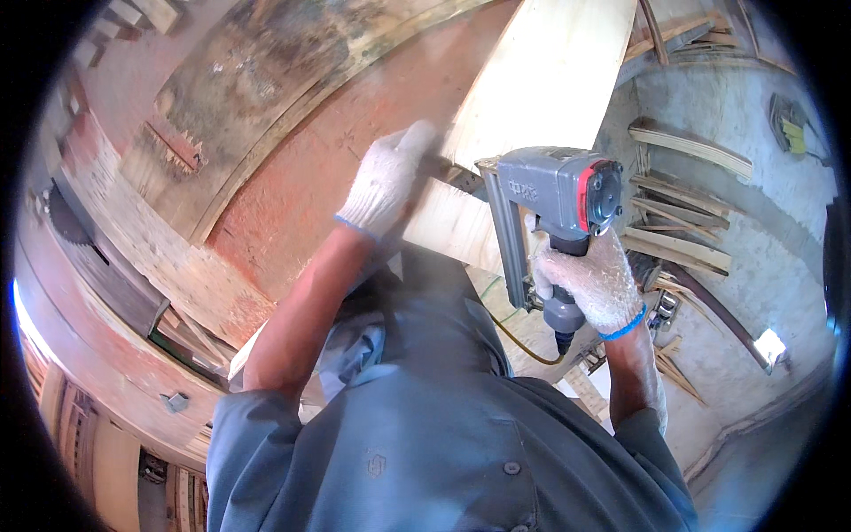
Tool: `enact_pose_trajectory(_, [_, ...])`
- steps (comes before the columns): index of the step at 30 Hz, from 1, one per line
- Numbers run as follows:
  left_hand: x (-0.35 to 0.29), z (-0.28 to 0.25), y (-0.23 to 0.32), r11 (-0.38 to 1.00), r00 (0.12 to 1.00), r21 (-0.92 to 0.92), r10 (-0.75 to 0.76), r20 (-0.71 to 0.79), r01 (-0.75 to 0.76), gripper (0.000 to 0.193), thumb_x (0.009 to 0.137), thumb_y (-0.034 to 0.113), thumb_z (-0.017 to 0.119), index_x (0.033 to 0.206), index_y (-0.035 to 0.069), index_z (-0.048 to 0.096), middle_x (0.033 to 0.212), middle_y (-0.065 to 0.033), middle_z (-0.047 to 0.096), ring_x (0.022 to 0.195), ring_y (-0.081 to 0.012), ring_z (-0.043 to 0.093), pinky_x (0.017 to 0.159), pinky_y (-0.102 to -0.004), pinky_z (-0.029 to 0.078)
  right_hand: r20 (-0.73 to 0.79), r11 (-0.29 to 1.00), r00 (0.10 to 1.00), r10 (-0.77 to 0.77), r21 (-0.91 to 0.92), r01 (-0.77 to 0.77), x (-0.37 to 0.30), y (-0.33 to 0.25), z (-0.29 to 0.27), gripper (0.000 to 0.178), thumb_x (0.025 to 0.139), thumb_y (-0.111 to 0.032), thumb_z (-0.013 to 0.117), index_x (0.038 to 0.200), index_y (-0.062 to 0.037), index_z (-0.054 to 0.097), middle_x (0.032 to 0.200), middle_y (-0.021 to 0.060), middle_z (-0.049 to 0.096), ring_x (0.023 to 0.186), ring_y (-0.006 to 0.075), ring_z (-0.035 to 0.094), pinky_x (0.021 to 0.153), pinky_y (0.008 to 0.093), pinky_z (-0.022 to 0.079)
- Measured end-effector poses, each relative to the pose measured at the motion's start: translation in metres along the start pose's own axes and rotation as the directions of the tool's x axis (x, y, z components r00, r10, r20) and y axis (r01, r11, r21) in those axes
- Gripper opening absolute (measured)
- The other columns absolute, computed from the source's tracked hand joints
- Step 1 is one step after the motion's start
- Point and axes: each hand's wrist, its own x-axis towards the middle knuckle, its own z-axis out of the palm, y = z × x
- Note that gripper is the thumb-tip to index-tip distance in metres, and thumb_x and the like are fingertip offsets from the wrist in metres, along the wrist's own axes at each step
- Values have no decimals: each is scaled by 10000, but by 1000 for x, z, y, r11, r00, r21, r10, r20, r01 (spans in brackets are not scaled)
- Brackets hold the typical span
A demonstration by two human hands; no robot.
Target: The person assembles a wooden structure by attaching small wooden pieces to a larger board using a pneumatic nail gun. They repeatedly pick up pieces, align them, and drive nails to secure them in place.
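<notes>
My right hand (592, 277), in a white knit glove with a blue cuff, is wrapped around the grip of a grey and black pneumatic nail gun (550, 191). The gun's nose and slanted magazine lie over the corner where a short pale wooden board (454, 224) meets a wide pale plank (545, 75). A yellowish air hose (523, 348) curves near the gun's lower end. My left hand (388, 177), gloved too, is closed at the left end of the short board, beside the plank's near corner. Its fingertips are partly hidden.
A reddish worktop (355, 115) carries a large, stained wooden sheet (239, 97) at the left. Farther left is a toothed circular saw blade (66, 213). Wood strips (687, 146) lie on the right against the grey wall, where a fan-like object (787, 124) is mounted.
</notes>
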Motion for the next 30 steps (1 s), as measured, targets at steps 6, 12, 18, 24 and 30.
enact_pose_trajectory(6, [-9,-5,-9,951,982,248,188,-2,-182,437,1012,369,504,1133,11,724,988,-158,730,863,-246,641,806,-401,500,-56,997,998,27,-66,-31,-1,-9,8,168,786,-121,726,917,-25,682,613,0,600,561,100,576,550,294,447])
enact_pose_trajectory(12, [-24,8,-8,668,861,599,503,74,-441,261,995,268,526,1002,74,699,1006,-197,680,1001,-437,635,862,-529,505,-62,997,998,15,-69,-19,-6,-11,3,316,808,-104,712,1105,-11,656,667,18,623,603,116,606,592,307,485])
enact_pose_trajectory(18, [-26,19,-9,453,809,736,546,217,-503,243,1000,265,533,966,93,701,1056,-182,683,1009,-422,647,865,-524,518,-44,996,996,73,-55,-75,-3,-10,3,415,821,-68,707,1223,-11,619,742,28,637,655,138,630,618,332,505])
enact_pose_trajectory(24, [-21,17,-12,647,888,651,449,98,-398,296,1029,266,545,1106,72,754,1237,-196,706,1122,-416,659,977,-473,522,-18,984,984,176,-27,-176,3,-12,9,403,858,-63,710,1245,-23,604,783,27,649,697,140,645,635,309,516])
enact_pose_trajectory(30, [-38,-16,-21,743,862,542,502,-65,-392,329,1062,218,534,1200,-7,730,1165,-227,731,1123,-386,685,1011,-426,515,-81,976,993,90,-194,-104,3,1,12,66,834,-85,663,868,-30,674,635,17,645,583,115,628,599,303,511])
